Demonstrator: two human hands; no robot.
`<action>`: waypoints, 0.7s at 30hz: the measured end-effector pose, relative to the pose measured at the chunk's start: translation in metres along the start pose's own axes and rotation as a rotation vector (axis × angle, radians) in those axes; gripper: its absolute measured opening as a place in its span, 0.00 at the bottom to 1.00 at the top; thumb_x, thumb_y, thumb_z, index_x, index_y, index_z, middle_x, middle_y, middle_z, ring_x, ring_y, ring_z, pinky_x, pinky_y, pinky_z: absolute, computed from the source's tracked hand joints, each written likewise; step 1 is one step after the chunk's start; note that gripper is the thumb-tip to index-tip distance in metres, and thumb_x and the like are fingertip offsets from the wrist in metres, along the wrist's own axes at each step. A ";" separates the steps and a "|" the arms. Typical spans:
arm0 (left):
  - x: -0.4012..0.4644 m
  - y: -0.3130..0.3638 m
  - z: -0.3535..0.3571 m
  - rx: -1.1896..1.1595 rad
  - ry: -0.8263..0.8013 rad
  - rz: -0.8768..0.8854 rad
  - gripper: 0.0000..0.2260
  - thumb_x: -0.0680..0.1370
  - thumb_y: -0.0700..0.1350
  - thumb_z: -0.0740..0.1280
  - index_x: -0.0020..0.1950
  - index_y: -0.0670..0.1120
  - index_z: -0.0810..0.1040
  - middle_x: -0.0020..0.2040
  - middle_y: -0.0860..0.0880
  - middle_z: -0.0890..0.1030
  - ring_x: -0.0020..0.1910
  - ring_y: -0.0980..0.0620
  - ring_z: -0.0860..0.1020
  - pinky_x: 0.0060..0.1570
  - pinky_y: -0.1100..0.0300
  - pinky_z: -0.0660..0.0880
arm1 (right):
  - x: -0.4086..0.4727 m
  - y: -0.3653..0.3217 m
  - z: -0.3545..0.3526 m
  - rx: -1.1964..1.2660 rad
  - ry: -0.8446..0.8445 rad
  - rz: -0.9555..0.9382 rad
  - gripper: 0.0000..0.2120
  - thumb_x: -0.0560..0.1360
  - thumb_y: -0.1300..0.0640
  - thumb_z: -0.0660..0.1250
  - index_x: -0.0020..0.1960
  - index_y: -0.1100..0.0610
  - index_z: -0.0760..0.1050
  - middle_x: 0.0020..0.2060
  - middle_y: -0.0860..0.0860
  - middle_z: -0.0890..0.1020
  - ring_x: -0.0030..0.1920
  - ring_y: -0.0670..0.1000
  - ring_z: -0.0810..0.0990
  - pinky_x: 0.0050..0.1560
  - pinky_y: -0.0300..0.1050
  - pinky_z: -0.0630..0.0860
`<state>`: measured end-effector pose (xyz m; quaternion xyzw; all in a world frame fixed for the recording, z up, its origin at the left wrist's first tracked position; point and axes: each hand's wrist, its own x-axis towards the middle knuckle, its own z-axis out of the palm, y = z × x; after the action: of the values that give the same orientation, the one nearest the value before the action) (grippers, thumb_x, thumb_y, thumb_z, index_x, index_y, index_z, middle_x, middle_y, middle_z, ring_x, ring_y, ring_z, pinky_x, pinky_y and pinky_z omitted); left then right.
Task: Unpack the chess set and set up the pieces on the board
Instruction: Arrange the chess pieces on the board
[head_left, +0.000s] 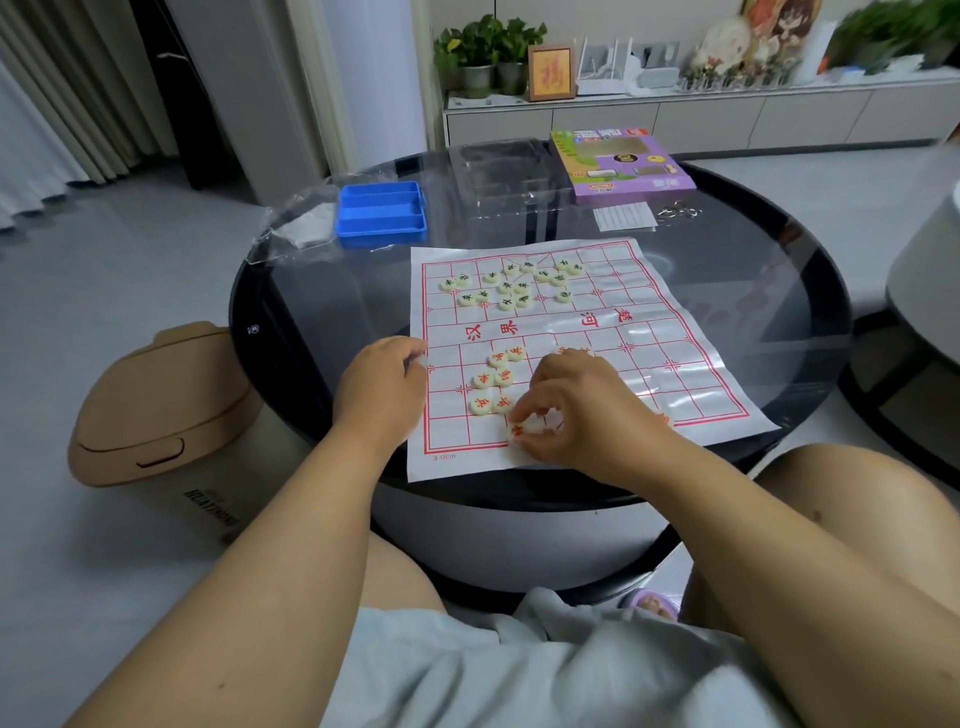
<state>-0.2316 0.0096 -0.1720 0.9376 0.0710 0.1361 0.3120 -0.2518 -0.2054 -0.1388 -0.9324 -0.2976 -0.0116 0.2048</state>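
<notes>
Red piece (516, 430) between right fingers (535, 415)

my view: right hand (582, 410) covered several red pieces (493, 382) near the board (675, 332) edge; black pieces (511, 286) characters too small to read; shelf items blurred.

The surface (322, 291) is dark, glossy glass that mirrors the room. On it lies the board (649, 364), a thin white sheet with a plastic sheen and creases, printed in red. The pieces (491, 382) look like smooth, cream plastic discs. The blue tray (382, 215) is matt moulded plastic, beside a crinkled clear plastic bag (296, 228). The purple box (621, 161) looks like printed cardboard; the tan bin (166, 400) beside the surface is matt.
</notes>
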 end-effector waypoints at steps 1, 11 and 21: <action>0.000 0.000 0.000 0.001 0.000 -0.001 0.10 0.82 0.46 0.59 0.57 0.49 0.79 0.56 0.54 0.79 0.49 0.54 0.79 0.38 0.63 0.76 | 0.000 0.000 0.001 -0.001 -0.007 -0.003 0.13 0.72 0.46 0.71 0.55 0.48 0.82 0.51 0.45 0.77 0.51 0.46 0.70 0.54 0.45 0.70; 0.000 -0.001 -0.001 -0.021 -0.020 -0.006 0.10 0.82 0.47 0.59 0.58 0.50 0.79 0.55 0.55 0.79 0.48 0.54 0.80 0.34 0.64 0.75 | -0.001 0.004 -0.008 0.049 0.045 0.047 0.16 0.69 0.46 0.72 0.56 0.48 0.82 0.45 0.42 0.74 0.48 0.43 0.69 0.51 0.41 0.70; 0.000 -0.001 -0.001 -0.027 -0.021 -0.014 0.10 0.82 0.47 0.60 0.58 0.51 0.78 0.55 0.55 0.79 0.47 0.54 0.80 0.32 0.67 0.71 | 0.002 0.003 -0.002 0.019 0.023 0.021 0.13 0.71 0.46 0.70 0.54 0.47 0.82 0.48 0.44 0.76 0.48 0.44 0.69 0.54 0.46 0.71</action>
<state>-0.2320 0.0111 -0.1723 0.9342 0.0724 0.1249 0.3264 -0.2488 -0.2072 -0.1378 -0.9332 -0.2857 -0.0175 0.2175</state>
